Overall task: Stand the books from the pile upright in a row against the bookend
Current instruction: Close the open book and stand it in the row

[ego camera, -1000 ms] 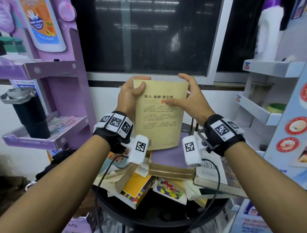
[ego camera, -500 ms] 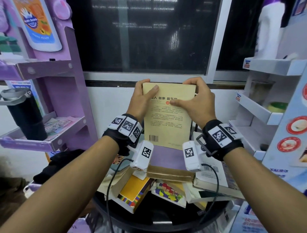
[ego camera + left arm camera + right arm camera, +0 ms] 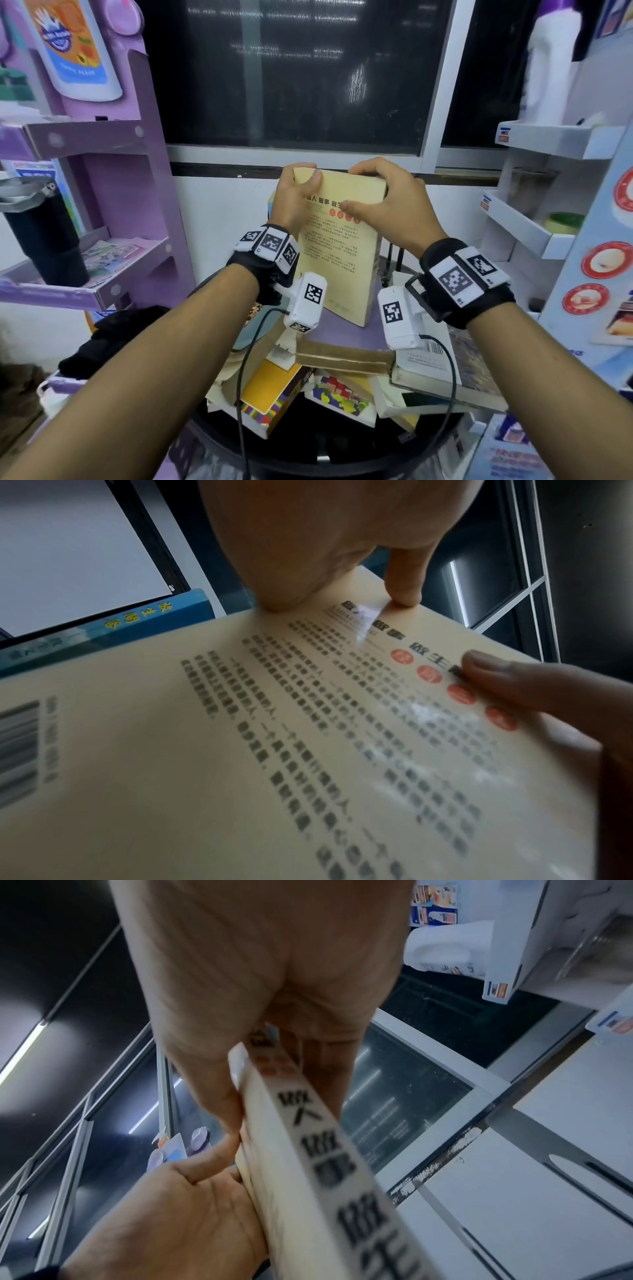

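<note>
I hold a cream book (image 3: pixel 339 253) upright, back cover with black print toward me. Its lower edge rests on a purple book (image 3: pixel 342 334) on top of the pile (image 3: pixel 342 394). My left hand (image 3: pixel 301 181) grips the top left corner, thumb on the cover. At the top right corner my right hand (image 3: pixel 356 186) curls its fingers over the top edge and presses its thumb on the cover. The left wrist view shows a blue book spine (image 3: pixel 137 620) close behind the cream book (image 3: pixel 274 750). Beside the cream spine (image 3: pixel 308 1150), the right wrist view shows a grey slotted metal plate (image 3: pixel 534 1150).
The pile lies on a round black table (image 3: pixel 308 455). A purple shelf unit (image 3: pixel 113 212) with a black tumbler (image 3: pixel 44 240) stands at the left. White shelves (image 3: pixel 520 226) stand at the right. A dark window (image 3: pixel 291 75) and a white wall are behind.
Both hands slid from the book's sides up to its top corners. The book went down and away from me, and its lower edge now sits on the purple book.
</note>
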`<state>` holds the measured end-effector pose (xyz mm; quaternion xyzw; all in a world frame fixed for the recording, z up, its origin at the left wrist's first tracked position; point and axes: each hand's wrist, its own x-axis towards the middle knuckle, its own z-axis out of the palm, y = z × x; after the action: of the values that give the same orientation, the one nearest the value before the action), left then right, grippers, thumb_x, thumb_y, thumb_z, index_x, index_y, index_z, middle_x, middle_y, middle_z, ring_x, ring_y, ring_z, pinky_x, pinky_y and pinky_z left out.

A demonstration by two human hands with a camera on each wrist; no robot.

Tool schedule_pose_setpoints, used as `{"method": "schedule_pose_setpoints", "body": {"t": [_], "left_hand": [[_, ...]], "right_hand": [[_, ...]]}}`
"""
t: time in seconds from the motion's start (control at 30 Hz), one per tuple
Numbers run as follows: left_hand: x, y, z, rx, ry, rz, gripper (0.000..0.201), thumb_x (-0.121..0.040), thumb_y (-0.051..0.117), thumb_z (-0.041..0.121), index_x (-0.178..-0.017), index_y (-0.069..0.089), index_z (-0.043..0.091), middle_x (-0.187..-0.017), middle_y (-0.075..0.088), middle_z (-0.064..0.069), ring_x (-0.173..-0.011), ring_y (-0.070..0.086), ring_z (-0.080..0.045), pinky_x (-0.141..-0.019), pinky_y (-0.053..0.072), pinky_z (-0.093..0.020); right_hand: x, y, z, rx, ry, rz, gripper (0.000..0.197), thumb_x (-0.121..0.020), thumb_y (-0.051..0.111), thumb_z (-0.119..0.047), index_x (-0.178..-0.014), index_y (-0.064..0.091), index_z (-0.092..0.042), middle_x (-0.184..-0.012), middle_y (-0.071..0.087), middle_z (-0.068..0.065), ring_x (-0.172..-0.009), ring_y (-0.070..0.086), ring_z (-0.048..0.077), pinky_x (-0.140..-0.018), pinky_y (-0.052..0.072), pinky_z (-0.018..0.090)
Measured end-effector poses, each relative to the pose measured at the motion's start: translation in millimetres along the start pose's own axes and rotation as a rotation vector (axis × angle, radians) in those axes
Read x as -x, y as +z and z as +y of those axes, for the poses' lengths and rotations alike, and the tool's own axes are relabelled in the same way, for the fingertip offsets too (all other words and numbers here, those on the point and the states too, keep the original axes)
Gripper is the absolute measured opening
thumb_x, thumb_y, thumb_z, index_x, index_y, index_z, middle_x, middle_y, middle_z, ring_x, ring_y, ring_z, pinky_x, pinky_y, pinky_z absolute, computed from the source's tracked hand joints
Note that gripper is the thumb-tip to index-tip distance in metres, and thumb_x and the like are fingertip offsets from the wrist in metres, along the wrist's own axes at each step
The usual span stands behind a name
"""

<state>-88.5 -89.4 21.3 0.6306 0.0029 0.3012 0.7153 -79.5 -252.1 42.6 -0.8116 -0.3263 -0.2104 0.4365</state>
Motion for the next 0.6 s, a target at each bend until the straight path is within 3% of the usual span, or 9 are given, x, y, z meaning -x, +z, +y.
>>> {"method": "schedule_pose_setpoints", "body": {"t": [0.1, 0.17, 0.33, 0.47, 0.6], "left_hand": [[-5, -1, 0, -0.002, -0.003, -0.014, 0.035, -0.077, 0.062, 0.036, -0.109, 0.057, 0.021, -0.091, 0.067, -0.006, -0.088, 0.066, -0.029, -0.088, 0.053, -0.054], [-9, -4, -2, 0.005, -0.007, -0.017, 0.032, -0.075, 0.063, 0.035, -0.104, 0.059, 0.023, -0.084, 0.067, -0.002, -0.084, 0.065, -0.026, -0.086, 0.053, -0.051], [-20, -6, -5, -0.003, -0.016, -0.055, 0.024, -0.076, 0.064, 0.033, -0.098, 0.062, 0.026, -0.082, 0.068, 0.0, -0.082, 0.065, -0.025, -0.083, 0.052, -0.048], [-23, -9, -5, 0.003, -0.032, -0.08, 0.014, -0.093, 0.055, 0.02, -0.106, 0.056, 0.018, -0.075, 0.066, 0.004, -0.066, 0.066, -0.01, -0.064, 0.05, -0.028], [-23, -16, -1, -0.072, -0.037, -0.116, 0.023, -0.097, 0.049, 0.019, -0.119, 0.052, 0.012, -0.082, 0.062, 0.003, -0.061, 0.065, 0.001, -0.05, 0.048, -0.015]], "right_hand": [[-1, -11, -7, 0.018, 0.035, -0.153, 0.053, -0.077, 0.079, -0.023, -0.125, 0.057, -0.027, -0.111, 0.061, -0.007, -0.096, 0.062, 0.013, -0.067, 0.06, 0.031], [-2, -15, -12, -0.004, 0.066, -0.235, 0.059, -0.078, 0.079, -0.019, -0.131, 0.055, -0.028, -0.11, 0.062, -0.005, -0.088, 0.064, 0.009, -0.057, 0.061, 0.032], [-8, -13, -24, 0.031, 0.104, -0.288, 0.06, -0.078, 0.078, -0.016, -0.131, 0.055, -0.03, -0.11, 0.06, -0.002, -0.084, 0.068, 0.018, -0.053, 0.061, 0.039], [-10, -6, -29, 0.09, 0.079, -0.292, 0.056, -0.08, 0.075, -0.014, -0.132, 0.055, -0.027, -0.111, 0.06, 0.0, -0.087, 0.067, 0.023, -0.052, 0.06, 0.038], [-11, -2, -29, 0.096, 0.065, -0.268, 0.05, -0.082, 0.072, -0.011, -0.129, 0.058, -0.024, -0.111, 0.062, 0.002, -0.091, 0.065, 0.024, -0.054, 0.06, 0.039]]}}
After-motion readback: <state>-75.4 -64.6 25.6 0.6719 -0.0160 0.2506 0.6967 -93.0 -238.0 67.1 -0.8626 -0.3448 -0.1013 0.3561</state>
